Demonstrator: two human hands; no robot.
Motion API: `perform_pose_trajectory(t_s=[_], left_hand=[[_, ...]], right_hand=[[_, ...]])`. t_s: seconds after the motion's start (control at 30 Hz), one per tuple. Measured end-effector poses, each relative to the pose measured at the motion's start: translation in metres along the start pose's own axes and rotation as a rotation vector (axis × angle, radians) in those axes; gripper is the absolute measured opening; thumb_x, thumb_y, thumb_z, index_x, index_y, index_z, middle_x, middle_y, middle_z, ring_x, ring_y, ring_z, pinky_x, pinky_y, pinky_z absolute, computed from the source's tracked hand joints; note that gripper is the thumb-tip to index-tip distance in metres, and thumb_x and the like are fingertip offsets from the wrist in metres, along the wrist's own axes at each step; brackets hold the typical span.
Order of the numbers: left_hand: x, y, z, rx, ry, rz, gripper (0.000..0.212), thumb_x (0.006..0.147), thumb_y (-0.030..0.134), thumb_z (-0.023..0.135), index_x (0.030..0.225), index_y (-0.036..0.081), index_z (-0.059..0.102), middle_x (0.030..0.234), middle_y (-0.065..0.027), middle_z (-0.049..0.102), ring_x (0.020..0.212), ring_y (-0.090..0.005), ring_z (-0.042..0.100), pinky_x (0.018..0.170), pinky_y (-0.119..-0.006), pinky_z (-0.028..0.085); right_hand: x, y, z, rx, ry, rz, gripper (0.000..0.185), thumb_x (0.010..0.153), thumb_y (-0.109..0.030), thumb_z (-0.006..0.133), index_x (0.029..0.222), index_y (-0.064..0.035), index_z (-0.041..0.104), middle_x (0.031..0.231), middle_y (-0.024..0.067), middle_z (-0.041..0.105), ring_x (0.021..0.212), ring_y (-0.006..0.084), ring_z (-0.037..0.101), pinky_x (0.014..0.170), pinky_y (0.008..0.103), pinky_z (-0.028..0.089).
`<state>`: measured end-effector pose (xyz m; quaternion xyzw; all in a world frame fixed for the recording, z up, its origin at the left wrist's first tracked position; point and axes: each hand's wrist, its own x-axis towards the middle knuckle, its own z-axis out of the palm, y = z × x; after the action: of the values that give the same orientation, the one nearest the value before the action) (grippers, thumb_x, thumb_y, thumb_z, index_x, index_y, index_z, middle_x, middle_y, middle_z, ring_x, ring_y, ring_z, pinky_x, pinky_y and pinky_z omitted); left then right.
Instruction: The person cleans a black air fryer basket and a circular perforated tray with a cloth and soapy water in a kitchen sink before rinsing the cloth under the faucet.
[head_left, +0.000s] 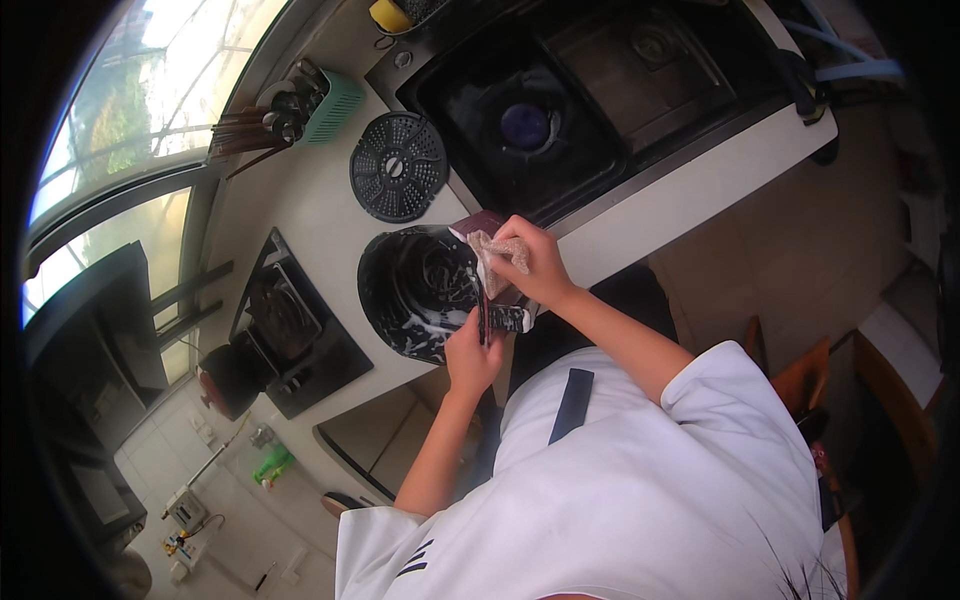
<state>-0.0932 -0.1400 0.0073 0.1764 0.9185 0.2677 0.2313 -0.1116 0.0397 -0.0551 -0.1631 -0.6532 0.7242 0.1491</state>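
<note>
A black air fryer basket (420, 292) with white suds inside stands tilted on the counter's front part, its opening towards me. My left hand (475, 352) grips the basket's rim beside the sudsy handle (511, 319). In my right hand (536, 262) is a beige mesh cloth (491, 259), pressed against the rim near the dark red front panel (480, 223). Behind the basket, a round perforated black crisper plate (399, 166) lies on the counter. The fingers of both hands are partly hidden by the cloth and rim.
A black double sink (517, 180) with a purple round item (525, 126) in it lies beyond my right hand. A green utensil basket (332, 107) stands near the window. To the left is a gas hob (337, 367). The counter's front edge (697, 187) runs close by me.
</note>
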Motion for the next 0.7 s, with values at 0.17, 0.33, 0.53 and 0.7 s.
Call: perform_pose_trajectory(t_s=[0.17, 0.33, 0.53, 0.7], left_hand=[[0.001, -0.010, 0.004, 0.023, -0.025, -0.011, 0.036, 0.075, 0.013, 0.068, 0.109, 0.005, 0.059, 0.075, -0.0211, 0.063, 0.071, -0.0418, 0.061, 0.060, -0.045, 0.048], [0.002, -0.007, 0.004, 0.032, -0.006, -0.011, 0.035, 0.075, 0.013, 0.066, 0.108, 0.006, 0.059, 0.074, -0.0209, 0.062, 0.070, -0.0422, 0.061, 0.060, -0.045, 0.048], [0.002, -0.002, 0.001, 0.031, -0.037, -0.028, 0.034, 0.075, 0.012, 0.065, 0.107, 0.005, 0.059, 0.072, -0.0204, 0.062, 0.069, -0.0419, 0.060, 0.059, -0.046, 0.047], [0.002, -0.003, 0.002, 0.053, -0.023, -0.015, 0.033, 0.075, 0.012, 0.064, 0.106, 0.004, 0.058, 0.073, -0.0206, 0.062, 0.067, -0.0417, 0.060, 0.058, -0.045, 0.047]], right_hand=[[0.015, 0.015, -0.005, -0.064, -0.013, -0.035, 0.024, 0.074, 0.004, 0.065, 0.097, 0.0003, 0.063, 0.094, 0.0154, 0.064, 0.086, 0.0324, 0.063, 0.076, 0.0336, 0.049], [0.024, 0.014, -0.007, -0.209, -0.024, 0.013, 0.029, 0.072, 0.006, 0.063, 0.100, 0.0003, 0.065, 0.094, 0.0153, 0.065, 0.086, 0.0302, 0.064, 0.074, 0.0325, 0.050], [0.023, 0.010, 0.001, -0.199, 0.002, -0.050, 0.033, 0.069, 0.007, 0.064, 0.100, -0.0039, 0.068, 0.087, 0.0133, 0.063, 0.078, 0.0320, 0.063, 0.070, 0.0345, 0.050], [0.018, -0.014, 0.011, -0.137, 0.001, -0.160, 0.034, 0.068, 0.007, 0.064, 0.100, -0.0050, 0.069, 0.085, 0.0121, 0.061, 0.077, 0.0317, 0.062, 0.069, 0.0348, 0.049]])
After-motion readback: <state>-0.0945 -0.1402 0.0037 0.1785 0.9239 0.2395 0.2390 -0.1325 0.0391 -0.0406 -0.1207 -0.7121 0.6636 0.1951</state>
